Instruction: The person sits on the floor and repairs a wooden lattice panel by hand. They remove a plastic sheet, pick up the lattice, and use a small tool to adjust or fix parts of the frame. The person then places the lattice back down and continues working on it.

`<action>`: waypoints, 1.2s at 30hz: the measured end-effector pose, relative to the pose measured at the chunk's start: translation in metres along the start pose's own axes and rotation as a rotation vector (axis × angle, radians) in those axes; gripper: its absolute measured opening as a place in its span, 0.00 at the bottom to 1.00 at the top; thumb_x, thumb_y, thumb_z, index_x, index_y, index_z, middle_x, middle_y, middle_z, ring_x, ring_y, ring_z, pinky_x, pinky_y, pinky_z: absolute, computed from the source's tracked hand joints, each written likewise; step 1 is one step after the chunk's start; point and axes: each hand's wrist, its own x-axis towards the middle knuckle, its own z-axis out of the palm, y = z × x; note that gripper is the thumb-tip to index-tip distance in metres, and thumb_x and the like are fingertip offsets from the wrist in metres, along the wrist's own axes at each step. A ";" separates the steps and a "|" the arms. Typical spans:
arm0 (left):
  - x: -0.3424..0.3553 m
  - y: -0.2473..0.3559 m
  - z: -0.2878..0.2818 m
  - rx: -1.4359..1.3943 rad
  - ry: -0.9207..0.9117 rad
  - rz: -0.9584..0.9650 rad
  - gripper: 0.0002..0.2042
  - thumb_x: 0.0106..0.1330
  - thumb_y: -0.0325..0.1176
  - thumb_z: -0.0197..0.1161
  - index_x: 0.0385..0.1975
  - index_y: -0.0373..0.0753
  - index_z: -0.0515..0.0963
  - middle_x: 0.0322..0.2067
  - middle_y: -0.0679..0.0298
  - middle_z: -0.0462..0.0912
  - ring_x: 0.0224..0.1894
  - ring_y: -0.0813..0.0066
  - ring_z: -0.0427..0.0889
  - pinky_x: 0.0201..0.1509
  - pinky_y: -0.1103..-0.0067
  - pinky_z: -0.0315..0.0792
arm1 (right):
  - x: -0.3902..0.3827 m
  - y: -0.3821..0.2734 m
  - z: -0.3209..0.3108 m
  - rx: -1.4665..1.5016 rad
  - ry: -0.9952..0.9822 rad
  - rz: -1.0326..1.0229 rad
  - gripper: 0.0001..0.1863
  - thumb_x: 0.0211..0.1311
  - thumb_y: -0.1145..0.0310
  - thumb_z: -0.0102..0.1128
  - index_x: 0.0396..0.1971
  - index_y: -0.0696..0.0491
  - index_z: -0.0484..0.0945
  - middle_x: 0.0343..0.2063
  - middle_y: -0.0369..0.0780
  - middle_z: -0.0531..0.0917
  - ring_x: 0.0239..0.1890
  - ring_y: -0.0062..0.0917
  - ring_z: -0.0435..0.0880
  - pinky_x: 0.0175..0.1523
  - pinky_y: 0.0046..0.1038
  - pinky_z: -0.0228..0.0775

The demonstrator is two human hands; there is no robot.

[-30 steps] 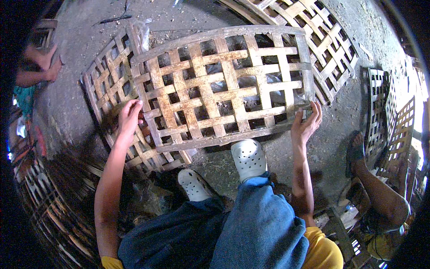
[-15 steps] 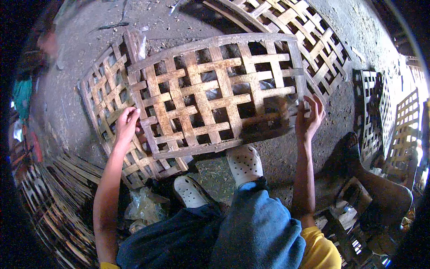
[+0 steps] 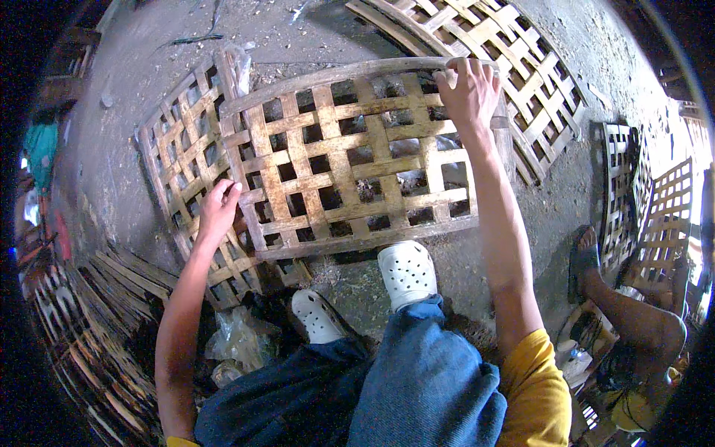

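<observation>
A woven wooden lattice panel (image 3: 345, 162), framed by flat strips, lies slightly tilted across the middle, overlapping a second lattice panel (image 3: 186, 141) on the left. My left hand (image 3: 221, 205) is closed on the middle panel's left edge, thumb and finger near a strip end. My right hand (image 3: 469, 93) reaches over that panel to its upper right corner, fingers curled on the top frame strip; my forearm hides part of the right side.
More panels lie at the upper right (image 3: 527, 97) and stand at the right (image 3: 618, 194). Beside me on the right is another person's leg (image 3: 633, 320). Wooden strips (image 3: 112, 290) and a crumpled plastic bag (image 3: 242, 339) are at the lower left. My white clogs (image 3: 406, 272) rest on the concrete floor (image 3: 119, 134).
My right hand has moved up from the panel's lower right corner to its top right. My left hand stays at the left edge, slightly lower in the picture than a second ago.
</observation>
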 end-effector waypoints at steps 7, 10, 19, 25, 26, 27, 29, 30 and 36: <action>-0.009 0.013 0.003 0.071 0.036 0.107 0.12 0.76 0.41 0.57 0.41 0.37 0.77 0.23 0.52 0.78 0.24 0.60 0.78 0.31 0.68 0.71 | 0.003 0.006 0.015 0.007 0.019 -0.058 0.15 0.60 0.50 0.67 0.39 0.45 0.85 0.39 0.36 0.84 0.50 0.33 0.79 0.55 0.41 0.64; -0.008 0.011 0.003 0.072 0.057 0.146 0.12 0.76 0.40 0.58 0.40 0.36 0.77 0.24 0.51 0.79 0.25 0.57 0.79 0.31 0.67 0.72 | 0.002 0.011 0.019 -0.018 0.083 -0.122 0.14 0.61 0.51 0.68 0.38 0.45 0.86 0.39 0.35 0.85 0.49 0.32 0.79 0.54 0.40 0.65; -0.009 0.012 0.004 0.085 0.083 0.184 0.10 0.75 0.37 0.59 0.39 0.36 0.76 0.25 0.49 0.80 0.26 0.54 0.81 0.31 0.66 0.73 | 0.000 0.018 0.022 0.039 0.141 -0.283 0.10 0.59 0.60 0.70 0.38 0.46 0.86 0.38 0.34 0.83 0.48 0.30 0.80 0.51 0.35 0.69; -0.009 0.014 0.003 0.095 0.058 0.164 0.11 0.75 0.38 0.59 0.38 0.35 0.75 0.22 0.51 0.77 0.23 0.58 0.77 0.29 0.66 0.70 | 0.002 0.017 0.021 0.103 0.178 -0.323 0.08 0.62 0.60 0.66 0.36 0.46 0.83 0.36 0.35 0.81 0.45 0.31 0.79 0.50 0.36 0.68; -0.009 0.015 0.002 0.087 0.054 0.164 0.11 0.75 0.38 0.58 0.38 0.35 0.75 0.21 0.51 0.76 0.23 0.58 0.76 0.29 0.67 0.69 | 0.002 0.016 0.019 0.122 0.153 -0.277 0.07 0.63 0.61 0.66 0.37 0.47 0.83 0.36 0.36 0.82 0.45 0.32 0.80 0.50 0.37 0.69; -0.009 0.013 0.002 0.087 0.060 0.173 0.11 0.76 0.38 0.58 0.38 0.35 0.75 0.21 0.51 0.76 0.23 0.58 0.76 0.29 0.67 0.69 | 0.001 0.008 0.012 0.144 0.127 -0.233 0.07 0.64 0.62 0.66 0.37 0.47 0.82 0.36 0.36 0.83 0.45 0.34 0.81 0.50 0.37 0.71; -0.010 0.009 0.003 0.087 0.074 0.188 0.11 0.76 0.38 0.58 0.38 0.35 0.75 0.21 0.52 0.75 0.22 0.59 0.75 0.29 0.67 0.68 | -0.007 -0.008 0.005 0.305 0.106 -0.094 0.06 0.66 0.65 0.66 0.37 0.49 0.81 0.36 0.38 0.85 0.43 0.34 0.83 0.49 0.36 0.74; -0.011 0.009 0.003 0.094 0.075 0.197 0.11 0.76 0.38 0.58 0.38 0.35 0.75 0.21 0.51 0.75 0.23 0.58 0.76 0.29 0.67 0.69 | -0.014 -0.014 0.004 0.443 0.109 0.003 0.05 0.67 0.67 0.65 0.38 0.50 0.80 0.35 0.39 0.86 0.42 0.33 0.85 0.49 0.36 0.75; -0.010 0.019 0.003 0.069 0.084 0.208 0.12 0.76 0.39 0.58 0.40 0.35 0.76 0.26 0.48 0.80 0.27 0.54 0.80 0.33 0.65 0.72 | -0.057 -0.019 -0.018 0.977 0.009 0.436 0.10 0.64 0.68 0.70 0.39 0.56 0.81 0.36 0.41 0.89 0.39 0.23 0.87 0.46 0.27 0.77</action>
